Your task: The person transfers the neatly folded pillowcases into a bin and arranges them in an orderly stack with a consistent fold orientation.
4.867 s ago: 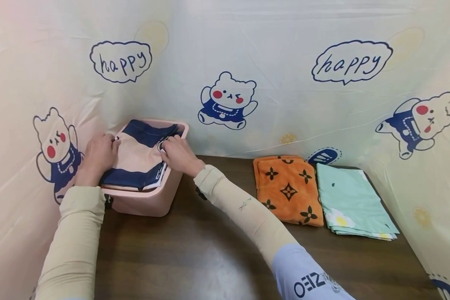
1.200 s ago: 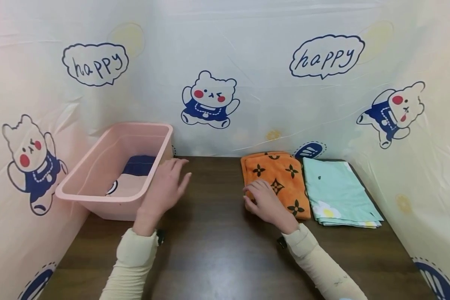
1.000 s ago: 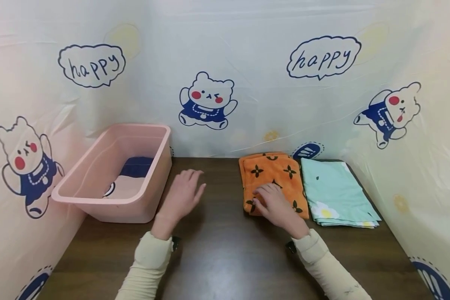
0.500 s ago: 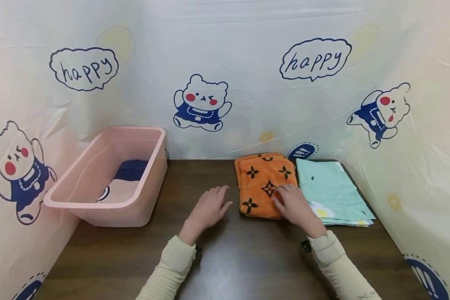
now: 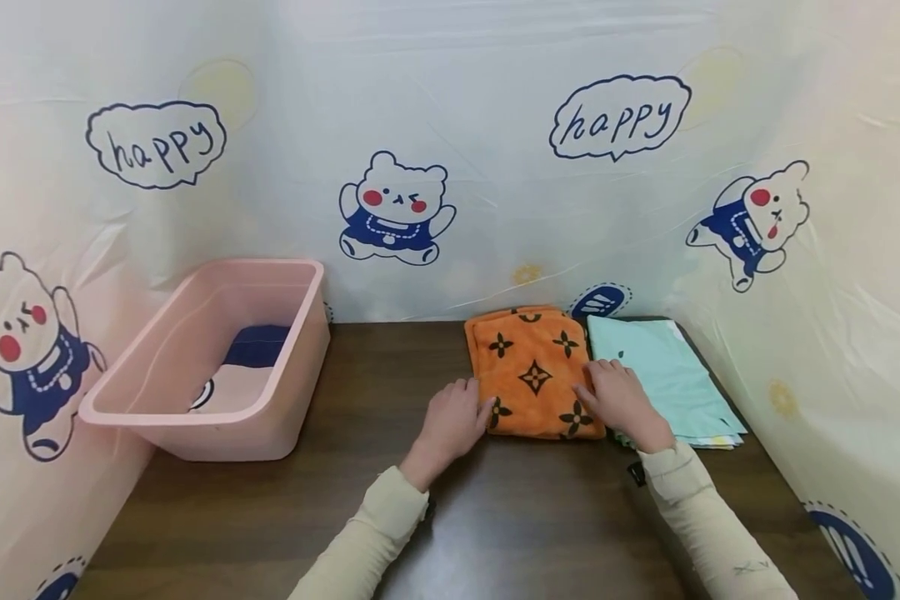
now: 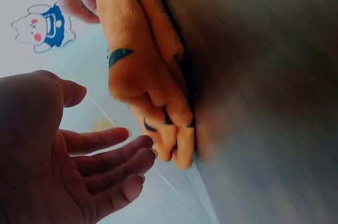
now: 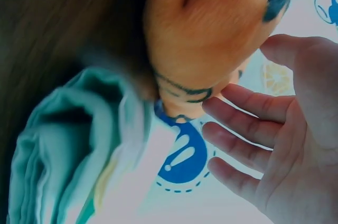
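A folded orange cloth (image 5: 528, 400) with dark flower-like marks lies on the table, its layers showing from the side in the left wrist view. My left hand (image 5: 452, 421) is at its left edge, fingers extended and thumb apart in the left wrist view (image 6: 95, 166). On the opposite side, my right hand (image 5: 621, 398) is at the right edge with loosely straight fingers. The right wrist view shows its fingertips (image 7: 224, 105) beside the cloth's side. Whether either hand touches the cloth is hard to tell. A folded mint-green cloth (image 5: 663, 367) lies right of it, partly behind my right hand.
A pink plastic bin (image 5: 300, 383) stands at the left against the curtain. Inside it lies a navy and pale pink cloth (image 5: 247, 367). A printed curtain (image 5: 495, 150) surrounds the brown table (image 5: 285, 525) at the back and sides.
The navy and pale pink cloth went down into the bin. My hands left the bin; the left moved right to the orange cloth, and the right crossed over it to its right edge.
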Motion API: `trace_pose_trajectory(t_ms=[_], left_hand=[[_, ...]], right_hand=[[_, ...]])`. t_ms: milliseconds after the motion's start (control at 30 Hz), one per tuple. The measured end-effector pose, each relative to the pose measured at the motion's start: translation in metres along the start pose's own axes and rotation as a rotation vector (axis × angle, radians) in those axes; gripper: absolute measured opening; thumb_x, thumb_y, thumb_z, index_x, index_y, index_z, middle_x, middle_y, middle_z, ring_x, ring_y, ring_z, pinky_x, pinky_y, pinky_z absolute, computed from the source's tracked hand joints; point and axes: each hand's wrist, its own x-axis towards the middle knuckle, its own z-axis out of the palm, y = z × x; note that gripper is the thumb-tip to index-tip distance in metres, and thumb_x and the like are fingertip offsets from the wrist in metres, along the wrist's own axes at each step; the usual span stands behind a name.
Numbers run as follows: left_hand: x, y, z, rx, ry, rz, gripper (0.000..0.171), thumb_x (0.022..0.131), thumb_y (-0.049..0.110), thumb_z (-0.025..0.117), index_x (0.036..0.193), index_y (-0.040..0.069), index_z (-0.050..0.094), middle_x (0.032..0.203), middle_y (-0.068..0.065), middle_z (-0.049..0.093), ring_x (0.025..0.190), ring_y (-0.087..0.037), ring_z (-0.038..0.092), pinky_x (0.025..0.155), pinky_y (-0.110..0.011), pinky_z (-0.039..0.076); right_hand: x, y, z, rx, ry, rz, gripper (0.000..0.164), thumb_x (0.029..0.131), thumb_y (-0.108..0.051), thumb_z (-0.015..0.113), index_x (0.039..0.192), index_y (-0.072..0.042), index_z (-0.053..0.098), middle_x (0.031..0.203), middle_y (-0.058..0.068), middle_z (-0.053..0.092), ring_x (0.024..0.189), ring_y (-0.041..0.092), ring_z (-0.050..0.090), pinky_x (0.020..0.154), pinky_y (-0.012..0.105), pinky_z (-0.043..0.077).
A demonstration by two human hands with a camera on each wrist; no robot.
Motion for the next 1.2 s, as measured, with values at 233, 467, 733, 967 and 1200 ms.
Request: trace_pose_trajectory(t_ms=[233,467,733,967,1200], left_hand=[[0.027,0.003,0.012,0.026,-0.022,-0.036,0.044,0.106,0.044,0.05,0.088,0.006,0.062,0.077,-0.01,0.06,0.067,-0.024,0.061,0.055,-0.035,0.05],[0.051,-0.009,0.029,0.031,-0.142,-0.095,0.052,0.107,0.049,0.041,0.082,0.007,0.061,0.076,-0.011,0.059,0.066,-0.027,0.062,0.054,-0.036,0.049],[0.072,-0.015,0.039,-0.024,-0.291,-0.144,0.064,0.106,0.058,0.031,0.07,0.011,0.055,0.087,-0.016,0.064,0.077,-0.03,0.065,0.063,-0.039,0.052],[0.076,-0.013,0.043,-0.116,-0.362,-0.12,0.062,0.109,0.052,0.031,0.062,0.015,0.05,0.074,-0.008,0.057,0.06,-0.021,0.057,0.054,-0.033,0.046],[0.068,-0.018,0.038,-0.211,-0.434,-0.064,0.055,0.11,0.034,0.039,0.059,0.016,0.045,0.059,0.001,0.042,0.049,-0.014,0.043,0.049,-0.028,0.037]], right_hand=[[0.009,0.014,0.0,-0.024,-0.048,0.019,0.045,0.103,-0.048,0.055,0.1,-0.003,0.062,0.087,0.01,0.062,0.084,0.032,0.057,0.074,0.052,0.048],[0.025,0.025,0.001,0.009,-0.17,0.017,0.056,0.101,-0.059,0.05,0.098,-0.005,0.065,0.088,0.012,0.063,0.079,0.031,0.056,0.07,0.049,0.047],[0.05,0.036,0.002,-0.023,-0.362,0.06,0.077,0.092,-0.073,0.051,0.107,0.001,0.066,0.099,0.019,0.064,0.089,0.037,0.057,0.082,0.055,0.048],[0.057,0.036,0.008,-0.039,-0.434,0.089,0.069,0.092,-0.074,0.05,0.089,-0.006,0.064,0.094,0.015,0.063,0.092,0.037,0.055,0.091,0.063,0.041],[0.054,0.024,0.011,0.029,-0.428,0.067,0.059,0.094,-0.065,0.054,0.071,-0.012,0.057,0.073,0.006,0.055,0.082,0.03,0.05,0.083,0.053,0.036]])
